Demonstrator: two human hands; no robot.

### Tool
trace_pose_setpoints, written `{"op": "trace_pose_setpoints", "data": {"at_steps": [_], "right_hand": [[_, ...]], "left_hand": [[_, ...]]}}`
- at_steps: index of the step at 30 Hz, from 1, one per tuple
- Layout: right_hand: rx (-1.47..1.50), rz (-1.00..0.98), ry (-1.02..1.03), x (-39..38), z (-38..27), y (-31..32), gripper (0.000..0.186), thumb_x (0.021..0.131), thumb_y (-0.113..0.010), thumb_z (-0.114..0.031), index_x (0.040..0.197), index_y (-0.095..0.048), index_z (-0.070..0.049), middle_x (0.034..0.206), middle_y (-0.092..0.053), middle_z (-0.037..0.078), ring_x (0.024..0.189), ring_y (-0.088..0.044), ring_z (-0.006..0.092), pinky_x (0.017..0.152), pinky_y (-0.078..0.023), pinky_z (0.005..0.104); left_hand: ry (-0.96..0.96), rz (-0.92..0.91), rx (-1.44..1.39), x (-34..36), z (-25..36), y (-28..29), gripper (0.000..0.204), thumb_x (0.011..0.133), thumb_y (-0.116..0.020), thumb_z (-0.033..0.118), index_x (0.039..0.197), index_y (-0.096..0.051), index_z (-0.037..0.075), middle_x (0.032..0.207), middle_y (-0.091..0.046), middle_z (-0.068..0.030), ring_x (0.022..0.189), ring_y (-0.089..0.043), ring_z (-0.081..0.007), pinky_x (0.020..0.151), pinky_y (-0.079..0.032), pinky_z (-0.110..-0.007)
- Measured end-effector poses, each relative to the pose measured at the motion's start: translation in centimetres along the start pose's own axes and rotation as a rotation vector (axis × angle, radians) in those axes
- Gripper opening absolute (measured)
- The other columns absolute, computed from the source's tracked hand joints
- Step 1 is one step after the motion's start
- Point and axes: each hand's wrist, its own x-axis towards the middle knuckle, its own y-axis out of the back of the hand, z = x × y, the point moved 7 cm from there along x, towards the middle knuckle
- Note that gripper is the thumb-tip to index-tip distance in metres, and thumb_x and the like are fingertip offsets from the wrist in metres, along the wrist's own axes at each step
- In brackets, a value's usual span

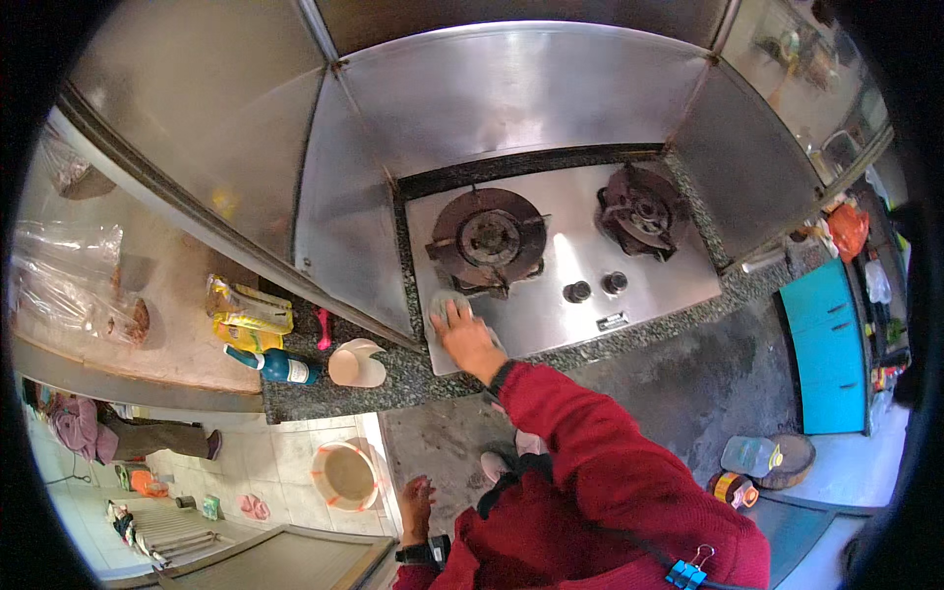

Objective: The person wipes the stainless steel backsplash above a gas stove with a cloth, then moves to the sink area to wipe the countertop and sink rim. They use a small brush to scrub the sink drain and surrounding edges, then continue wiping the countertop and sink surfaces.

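My right hand (pixel 468 339) presses a pale grey cloth (pixel 444 298) onto the left front corner of the steel gas hob (pixel 551 320). The cloth shows around my fingers, close to the left burner (pixel 489 236). A second burner (pixel 644 208) sits to the right, with two black knobs (pixel 577 292) in front. Down by my side, off the counter, hangs my left hand (pixel 417 506), with a dark watch at the wrist. Its fingers are loosely bent and apart, and I see nothing in them.
Metal panels (pixel 521 88) wall the hob at the back and sides. On the counter to the left are a blue bottle (pixel 285 368), a pale cup-shaped container (pixel 357 363) and yellow packets (pixel 251 313). A bucket (pixel 345 476) stands on the floor; another person's legs (pixel 162 441) appear far left.
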Motion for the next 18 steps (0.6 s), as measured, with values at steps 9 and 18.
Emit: {"op": "trace_pose_setpoints", "data": {"at_steps": [9,18], "right_hand": [[-0.035,0.104,-0.008,1.9,-1.7,0.4,0.062,0.082,-0.059,-0.015,0.142,-0.043,-0.016,0.148,-0.033,0.020,0.122,-0.045,0.0356,0.086,-0.050,0.0462],[0.062,0.013,0.065,-3.0,-3.5,0.9,0.049,0.086,-0.055,-0.014,0.135,-0.051,-0.015,0.144,-0.036,0.019,0.125,-0.042,0.0380,0.090,-0.048,0.0522]], "left_hand": [[0.023,-0.029,-0.022,0.1,-1.0,2.3,0.030,0.095,-0.058,0.023,0.116,-0.061,0.002,0.102,-0.067,-0.0101,0.088,-0.067,-0.0212,0.065,-0.053,-0.031],[-0.002,-0.002,-0.081,2.4,1.5,4.3,0.029,0.094,-0.060,0.021,0.117,-0.061,0.003,0.100,-0.066,-0.0092,0.087,-0.066,-0.0197,0.066,-0.053,-0.032]]}}
